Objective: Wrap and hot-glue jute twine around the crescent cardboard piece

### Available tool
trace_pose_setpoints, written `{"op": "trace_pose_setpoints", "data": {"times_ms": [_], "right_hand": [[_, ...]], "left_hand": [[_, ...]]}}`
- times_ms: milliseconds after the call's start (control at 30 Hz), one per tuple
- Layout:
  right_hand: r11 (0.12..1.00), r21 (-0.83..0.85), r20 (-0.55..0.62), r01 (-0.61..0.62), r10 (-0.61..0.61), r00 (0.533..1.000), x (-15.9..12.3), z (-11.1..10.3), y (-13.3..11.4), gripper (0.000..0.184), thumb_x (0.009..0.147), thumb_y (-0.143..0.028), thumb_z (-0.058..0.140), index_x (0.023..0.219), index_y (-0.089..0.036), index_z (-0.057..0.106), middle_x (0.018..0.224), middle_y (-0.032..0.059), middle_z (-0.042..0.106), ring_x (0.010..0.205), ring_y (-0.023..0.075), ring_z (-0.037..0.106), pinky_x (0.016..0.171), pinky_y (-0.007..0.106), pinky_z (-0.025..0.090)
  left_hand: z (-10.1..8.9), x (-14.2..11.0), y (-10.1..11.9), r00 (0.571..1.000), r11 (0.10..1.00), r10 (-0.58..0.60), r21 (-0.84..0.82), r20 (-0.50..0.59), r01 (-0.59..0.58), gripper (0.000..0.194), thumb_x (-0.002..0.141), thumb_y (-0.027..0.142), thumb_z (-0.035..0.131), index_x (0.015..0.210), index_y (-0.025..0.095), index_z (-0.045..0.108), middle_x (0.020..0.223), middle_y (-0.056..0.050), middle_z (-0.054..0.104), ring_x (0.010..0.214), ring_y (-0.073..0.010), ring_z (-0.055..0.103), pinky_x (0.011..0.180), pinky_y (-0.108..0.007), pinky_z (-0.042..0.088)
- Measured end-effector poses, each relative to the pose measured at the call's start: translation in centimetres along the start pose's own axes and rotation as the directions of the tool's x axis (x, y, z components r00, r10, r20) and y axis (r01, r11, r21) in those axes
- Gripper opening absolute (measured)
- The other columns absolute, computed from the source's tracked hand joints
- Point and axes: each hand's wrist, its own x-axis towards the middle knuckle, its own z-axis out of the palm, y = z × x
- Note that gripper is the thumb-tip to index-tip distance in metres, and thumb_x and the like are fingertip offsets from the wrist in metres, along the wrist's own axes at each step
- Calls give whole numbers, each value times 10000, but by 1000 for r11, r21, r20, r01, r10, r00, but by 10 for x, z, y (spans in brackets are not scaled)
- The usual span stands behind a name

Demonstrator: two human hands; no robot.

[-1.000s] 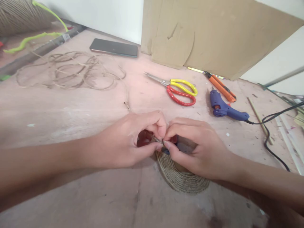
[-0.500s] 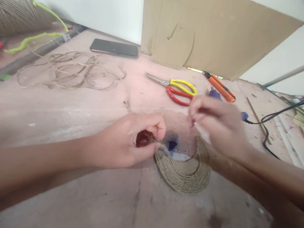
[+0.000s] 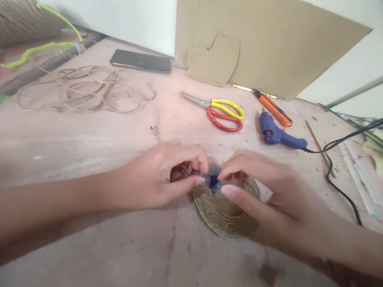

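Observation:
A round piece with jute twine coiled in rings (image 3: 223,224) lies on the table below my hands, bare brown board showing inside the rings. Something dark blue and clear, too blurred to name, sits near its middle. At the disc's left edge my left hand (image 3: 167,175) is closed in a pinch on the jute twine (image 3: 187,170). From there a thin strand runs up past a small knot to a loose tangle of twine (image 3: 101,89). Over the disc's right side hovers my right hand (image 3: 269,191), thumb and forefinger apart, nothing seen between them.
Scissors with red and yellow handles (image 3: 225,115) lie beyond my hands. Right of them are a blue glue gun (image 3: 279,133) with a black cord and an orange cutter (image 3: 273,109). Farther back are a phone (image 3: 140,61), a cardboard sheet (image 3: 263,44) and a twine spool (image 3: 26,22).
My right hand has come down and left onto the disc, its fingers spreading and uncovering the glue gun. My left hand keeps its pinch on the twine. The view has shifted slightly.

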Motion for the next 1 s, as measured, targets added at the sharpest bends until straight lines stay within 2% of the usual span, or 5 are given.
{"op": "trace_pose_setpoints", "data": {"times_ms": [133,233,400,600,1000], "right_hand": [[993,121,115,3,-17,993,12,28,8,67,1173,-303,680,1155,-259,728,1080,20,788,996,191,720,877,353,568],[984,175,112,26,-46,993,19,38,15,103,1155,-269,696,1062,-240,727,998,-2,781,944,170,688,864,341,535],[979,195,56,59,-71,996,20,41,18,135,1118,-185,672,995,-239,687,901,-19,737,840,142,661,799,308,522],[979,182,40,90,-99,994,19,41,17,136,1089,-166,648,978,-244,659,850,-37,700,790,131,633,767,303,502],[977,172,26,122,-129,991,18,46,19,146,1122,-229,761,990,-236,699,927,-16,786,860,149,703,846,345,526]], "left_hand": [[0,1,3,1000,999,-26,-29,0,26,58,1079,211,713,1031,236,732,852,49,768,696,-107,687,639,-218,520],[-1,1,4,999,997,-46,-65,-4,45,56,1089,248,716,1037,242,736,880,33,778,724,-130,703,653,-245,536],[-2,0,0,1000,1000,-7,8,0,7,59,1118,278,722,1072,242,729,862,42,735,721,-134,643,669,-267,489],[-5,1,-6,979,944,193,262,59,-201,373,1240,258,549,873,214,592,794,40,603,689,-146,529,731,-344,364],[-13,3,-2,983,973,161,154,91,-174,322,1223,224,583,901,221,576,823,39,597,741,-144,552,746,-293,417]]}}
